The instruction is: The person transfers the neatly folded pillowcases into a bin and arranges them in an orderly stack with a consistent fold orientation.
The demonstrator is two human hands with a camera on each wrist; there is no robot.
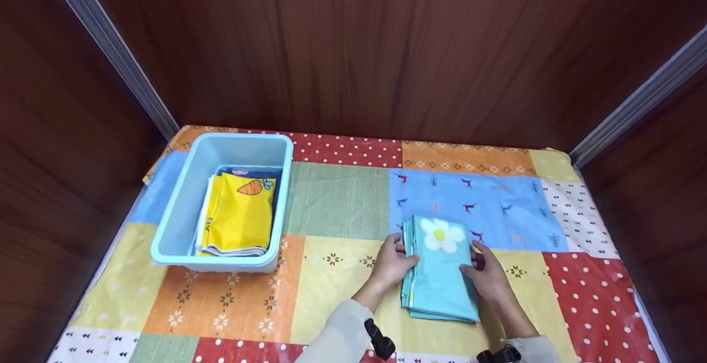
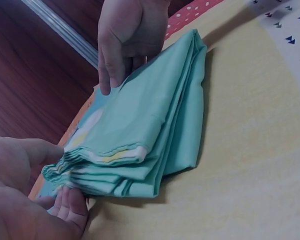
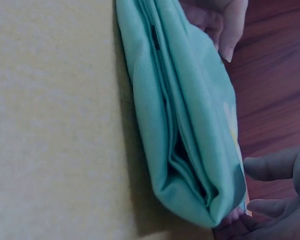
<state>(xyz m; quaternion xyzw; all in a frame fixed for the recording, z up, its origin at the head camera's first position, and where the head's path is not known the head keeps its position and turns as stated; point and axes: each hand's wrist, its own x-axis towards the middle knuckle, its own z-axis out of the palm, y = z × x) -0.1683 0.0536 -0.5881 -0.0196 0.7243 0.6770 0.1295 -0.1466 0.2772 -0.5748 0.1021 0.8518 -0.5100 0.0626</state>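
A thick folded turquoise cloth [image 1: 442, 285] with a white daisy print lies on the patchwork cover, right of centre in the head view. At its left edge my left hand [image 1: 391, 263] pinches the stacked layers, thumb on top and fingers low at the side. My right hand [image 1: 489, 274] grips the opposite edge, its thumb over the top face. Many loose layer ends of the turquoise cloth [image 2: 125, 175] show beside the left fingers in the left wrist view. The right wrist view shows the rounded folds of the turquoise cloth [image 3: 190, 100], with right fingertips at its lower end.
To the left stands a light blue plastic bin [image 1: 182, 208] holding a folded yellow cloth [image 1: 243, 219] with a carrot print, and a dark blue cloth [image 1: 279, 178] behind it. A patchwork cover [image 1: 337, 203] spreads beneath. Dark wood panels [image 1: 353, 48] enclose the back and both sides.
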